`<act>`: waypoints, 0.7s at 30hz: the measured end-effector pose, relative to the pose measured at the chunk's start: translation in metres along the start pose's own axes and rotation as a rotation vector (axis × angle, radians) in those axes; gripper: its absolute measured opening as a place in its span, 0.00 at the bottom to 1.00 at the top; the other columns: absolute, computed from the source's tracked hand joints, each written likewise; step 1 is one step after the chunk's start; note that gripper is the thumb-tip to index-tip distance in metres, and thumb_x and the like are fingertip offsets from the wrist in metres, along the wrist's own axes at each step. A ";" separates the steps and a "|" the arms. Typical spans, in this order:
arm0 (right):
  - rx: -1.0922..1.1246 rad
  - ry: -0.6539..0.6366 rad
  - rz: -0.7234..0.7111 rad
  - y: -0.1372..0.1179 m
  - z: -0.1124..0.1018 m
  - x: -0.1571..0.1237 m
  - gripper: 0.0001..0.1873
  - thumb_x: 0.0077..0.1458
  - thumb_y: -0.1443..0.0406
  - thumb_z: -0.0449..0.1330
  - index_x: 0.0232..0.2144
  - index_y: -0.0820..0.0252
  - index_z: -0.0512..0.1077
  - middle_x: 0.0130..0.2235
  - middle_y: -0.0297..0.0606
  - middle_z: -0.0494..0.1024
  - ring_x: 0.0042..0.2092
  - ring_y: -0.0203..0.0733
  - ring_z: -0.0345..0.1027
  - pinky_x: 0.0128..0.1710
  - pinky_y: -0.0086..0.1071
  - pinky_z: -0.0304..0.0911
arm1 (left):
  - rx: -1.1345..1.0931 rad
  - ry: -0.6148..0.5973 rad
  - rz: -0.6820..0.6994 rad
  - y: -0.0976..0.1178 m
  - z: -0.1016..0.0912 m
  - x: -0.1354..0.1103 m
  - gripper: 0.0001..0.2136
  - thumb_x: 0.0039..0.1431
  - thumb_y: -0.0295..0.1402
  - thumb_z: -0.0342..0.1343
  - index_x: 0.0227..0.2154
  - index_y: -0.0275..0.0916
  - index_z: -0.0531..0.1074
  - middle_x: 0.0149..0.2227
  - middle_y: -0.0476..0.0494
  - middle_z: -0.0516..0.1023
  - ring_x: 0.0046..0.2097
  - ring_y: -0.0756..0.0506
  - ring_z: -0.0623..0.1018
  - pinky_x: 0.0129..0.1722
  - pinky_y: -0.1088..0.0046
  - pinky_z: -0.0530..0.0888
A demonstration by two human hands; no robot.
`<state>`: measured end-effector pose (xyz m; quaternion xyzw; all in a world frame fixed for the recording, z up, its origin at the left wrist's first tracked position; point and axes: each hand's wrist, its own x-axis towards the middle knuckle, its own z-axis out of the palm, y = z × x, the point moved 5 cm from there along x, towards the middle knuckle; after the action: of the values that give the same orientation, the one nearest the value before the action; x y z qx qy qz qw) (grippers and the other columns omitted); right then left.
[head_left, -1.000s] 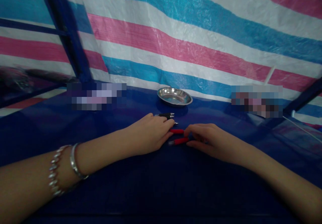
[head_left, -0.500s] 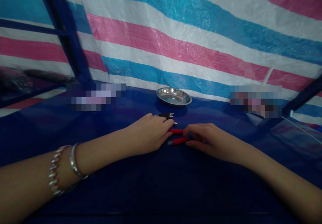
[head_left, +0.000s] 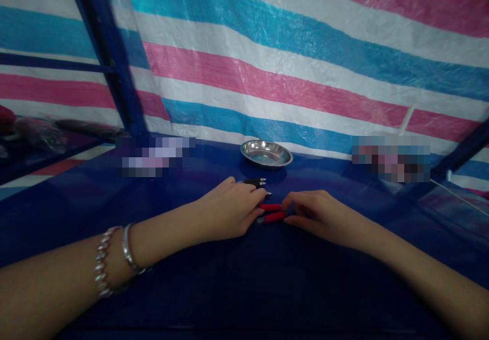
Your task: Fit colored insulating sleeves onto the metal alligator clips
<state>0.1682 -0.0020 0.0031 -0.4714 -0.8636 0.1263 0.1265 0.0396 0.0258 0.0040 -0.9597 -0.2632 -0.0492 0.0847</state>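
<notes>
Two red pens lie side by side between my hands on the blue table (head_left: pixel 305 284). On the farther red pen (head_left: pixel 270 207), the thumb and forefinger of my left hand (head_left: pixel 233 210) close around its left end. My right hand (head_left: pixel 319 213) has its thumb and forefinger pinched at the right end of the nearer red pen (head_left: pixel 274 218), whose clear tip points left. Several black pens (head_left: pixel 254 181) with silver tips lie just beyond my left fingers, partly hidden by that hand.
A shallow round metal dish (head_left: pixel 266 154) stands near the back edge of the table. Blurred-out items (head_left: pixel 156 157) lie at the back left, with another pixelated pile (head_left: pixel 391 159) at the back right. Behind hangs a striped plastic sheet (head_left: pixel 267 70), with a blue metal frame (head_left: pixel 103 50) at left.
The view has shifted slightly, so the scene sits lower in the picture. The nearer red pen is a little closer to the farther one. Both hands keep nearly the same pose.
</notes>
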 end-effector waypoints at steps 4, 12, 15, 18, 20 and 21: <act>0.001 0.017 -0.003 0.001 0.000 0.000 0.07 0.51 0.66 0.54 0.34 0.60 0.68 0.26 0.32 0.68 0.26 0.31 0.59 0.24 0.25 0.51 | -0.008 0.019 0.020 0.000 -0.004 -0.001 0.09 0.58 0.35 0.42 0.34 0.38 0.65 0.33 0.45 0.71 0.35 0.45 0.70 0.32 0.68 0.61; 0.023 0.046 -0.022 -0.002 -0.002 0.002 0.05 0.51 0.67 0.54 0.31 0.61 0.68 0.23 0.31 0.67 0.23 0.30 0.57 0.24 0.24 0.50 | 0.063 0.132 -0.119 -0.013 -0.011 0.002 0.09 0.59 0.32 0.39 0.33 0.36 0.64 0.33 0.45 0.67 0.32 0.47 0.67 0.31 0.70 0.58; 0.013 0.049 -0.028 -0.003 -0.003 0.002 0.05 0.51 0.67 0.54 0.31 0.61 0.68 0.23 0.30 0.67 0.24 0.29 0.57 0.24 0.24 0.50 | 0.090 0.148 -0.156 -0.018 -0.009 0.003 0.08 0.58 0.33 0.40 0.34 0.37 0.63 0.33 0.45 0.66 0.30 0.48 0.67 0.30 0.70 0.57; -0.010 0.058 -0.032 -0.003 -0.004 0.002 0.05 0.50 0.66 0.54 0.31 0.61 0.68 0.24 0.30 0.67 0.24 0.29 0.56 0.24 0.24 0.49 | 0.095 0.140 -0.169 -0.021 -0.007 0.003 0.08 0.58 0.33 0.40 0.33 0.37 0.63 0.32 0.45 0.67 0.30 0.48 0.66 0.30 0.69 0.57; -0.026 0.064 -0.028 -0.002 -0.004 0.002 0.05 0.50 0.66 0.54 0.31 0.61 0.68 0.23 0.30 0.67 0.24 0.29 0.56 0.24 0.24 0.48 | 0.087 0.129 -0.174 -0.021 -0.006 0.003 0.09 0.59 0.33 0.39 0.33 0.37 0.63 0.32 0.45 0.67 0.30 0.47 0.67 0.31 0.69 0.57; -0.031 0.069 -0.025 -0.001 -0.004 0.002 0.05 0.50 0.66 0.55 0.31 0.61 0.68 0.23 0.30 0.67 0.24 0.29 0.56 0.24 0.24 0.48 | 0.082 0.124 -0.175 -0.021 -0.006 0.003 0.09 0.59 0.34 0.39 0.33 0.37 0.63 0.32 0.45 0.67 0.30 0.47 0.67 0.31 0.69 0.57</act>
<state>0.1678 -0.0004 0.0072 -0.4665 -0.8665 0.0951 0.1503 0.0308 0.0443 0.0134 -0.9240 -0.3419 -0.1050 0.1356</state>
